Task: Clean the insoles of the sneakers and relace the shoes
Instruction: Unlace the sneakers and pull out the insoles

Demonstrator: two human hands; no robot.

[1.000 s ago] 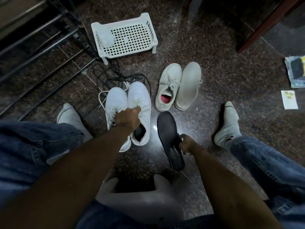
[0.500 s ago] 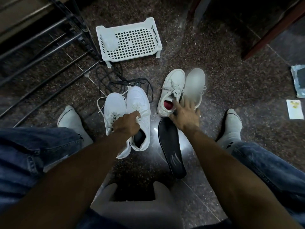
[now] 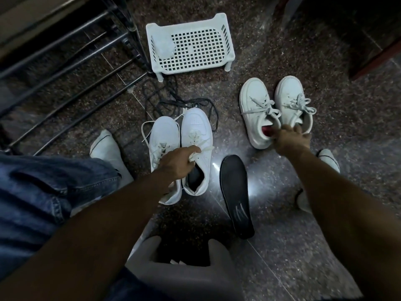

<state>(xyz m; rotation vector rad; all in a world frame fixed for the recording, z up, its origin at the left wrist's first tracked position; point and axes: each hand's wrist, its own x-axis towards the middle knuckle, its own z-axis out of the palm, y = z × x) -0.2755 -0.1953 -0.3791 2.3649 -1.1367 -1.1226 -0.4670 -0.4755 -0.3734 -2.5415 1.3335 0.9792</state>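
My left hand [image 3: 176, 162] gripped the laces of the centre sneakers [image 3: 196, 135]. My right hand [image 3: 290, 141] pinched the collars of the right-hand pair [image 3: 256, 105]; an insole [image 3: 235, 192] lay between.

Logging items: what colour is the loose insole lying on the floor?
Black insole, with pale streaks near its heel; head view.

Both arms reach forward — left grip [image 3: 179, 162] and right grip [image 3: 290, 141] curled.

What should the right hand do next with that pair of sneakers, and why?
Probably draw out the red insole. The right hand sits at the collars of the far pair, fingers at that sneaker, while one black insole already lies out on the floor.
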